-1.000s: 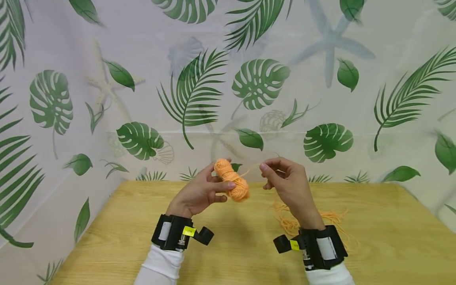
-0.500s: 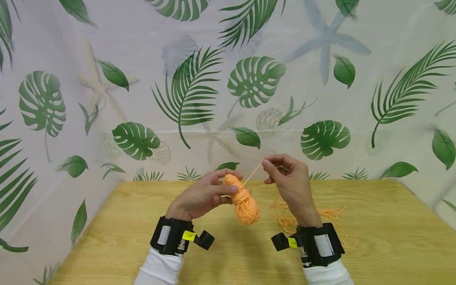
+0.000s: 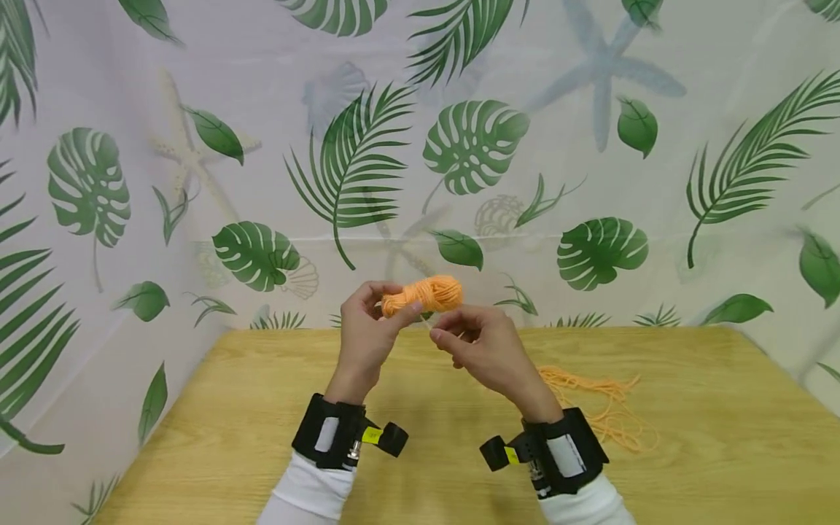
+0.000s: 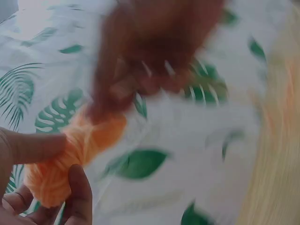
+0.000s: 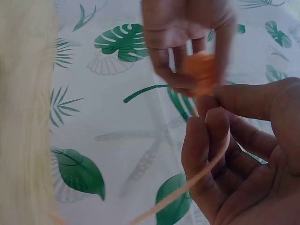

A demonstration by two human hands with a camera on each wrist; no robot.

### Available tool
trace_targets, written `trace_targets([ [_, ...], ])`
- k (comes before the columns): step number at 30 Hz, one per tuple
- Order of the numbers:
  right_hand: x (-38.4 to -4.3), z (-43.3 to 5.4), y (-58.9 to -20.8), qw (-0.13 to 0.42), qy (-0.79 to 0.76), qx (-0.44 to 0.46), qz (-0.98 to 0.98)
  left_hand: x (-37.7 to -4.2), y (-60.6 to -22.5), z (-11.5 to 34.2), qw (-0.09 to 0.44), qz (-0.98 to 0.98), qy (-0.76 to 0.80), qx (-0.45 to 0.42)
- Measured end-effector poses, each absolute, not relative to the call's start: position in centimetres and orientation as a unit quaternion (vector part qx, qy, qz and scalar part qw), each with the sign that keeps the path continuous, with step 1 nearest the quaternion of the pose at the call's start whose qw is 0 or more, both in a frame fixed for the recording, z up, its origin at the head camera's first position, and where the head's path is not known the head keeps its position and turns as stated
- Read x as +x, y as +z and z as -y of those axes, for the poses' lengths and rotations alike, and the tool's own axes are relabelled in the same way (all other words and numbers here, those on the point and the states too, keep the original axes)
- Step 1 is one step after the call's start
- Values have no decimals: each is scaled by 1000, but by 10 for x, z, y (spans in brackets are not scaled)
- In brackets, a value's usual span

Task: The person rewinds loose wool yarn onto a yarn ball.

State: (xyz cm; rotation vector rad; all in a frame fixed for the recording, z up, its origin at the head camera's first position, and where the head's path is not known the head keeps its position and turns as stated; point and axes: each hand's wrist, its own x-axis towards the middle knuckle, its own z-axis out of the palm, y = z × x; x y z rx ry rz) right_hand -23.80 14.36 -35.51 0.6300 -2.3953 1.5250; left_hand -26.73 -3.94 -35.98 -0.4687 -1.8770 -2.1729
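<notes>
Head view: orange yarn skein [image 3: 434, 293] is gripped by left hand [image 3: 367, 332], strand [image 5: 200, 173] pinched by right hand [image 3: 487, 350]; loose yarn [image 3: 577, 381] at skein's 4 o'clock could be knotted by overpulling.

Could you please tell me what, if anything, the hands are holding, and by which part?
The left hand grips the orange yarn bundle around its left half; the right hand pinches a yarn strand close beside the bundle.
</notes>
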Motion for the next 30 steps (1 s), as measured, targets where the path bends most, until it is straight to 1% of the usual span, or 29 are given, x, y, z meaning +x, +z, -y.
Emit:
trace_targets([
  [2, -234, -146, -350, 121, 515, 223, 819, -268, -363, 42, 168, 723, -654, -147],
  [3, -232, -149, -348, 122, 515, 223, 818, -268, -364, 44, 179, 757, -612, -145],
  [5, -230, -155, -344, 124, 526, 225, 811, -268, -364, 48, 160, 801, -556, -153],
  [7, -229, -161, -340, 122, 550, 225, 795, -267, -362, 51, 120, 820, -534, -166],
  [10, -230, -169, -335, 117, 610, 230, 749, -267, -357, 54, 59, 820, -539, -184],
  [12, -229, -174, -332, 105, 652, 232, 714, -267, -355, 55, 41, 814, -547, -188],
  [15, -226, -178, -329, 91, 691, 231, 679, -266, -356, 57, 36, 817, -543, -190],
  [19, -221, -181, -326, 97, 703, 227, 667, -266, -359, 59, 66, 836, -513, -182],
  [23, -216, -182, -322, 106, 719, 244, 643, -268, -361, 61, 91, 853, -485, -168],
  [27, -212, -182, -317, 123, 734, 269, 612, -270, -363, 63, 93, 858, -478, -161],
  [30, -211, -181, -313, 146, 735, 282, 600, -270, -362, 63, 81, 865, -470, -158],
])
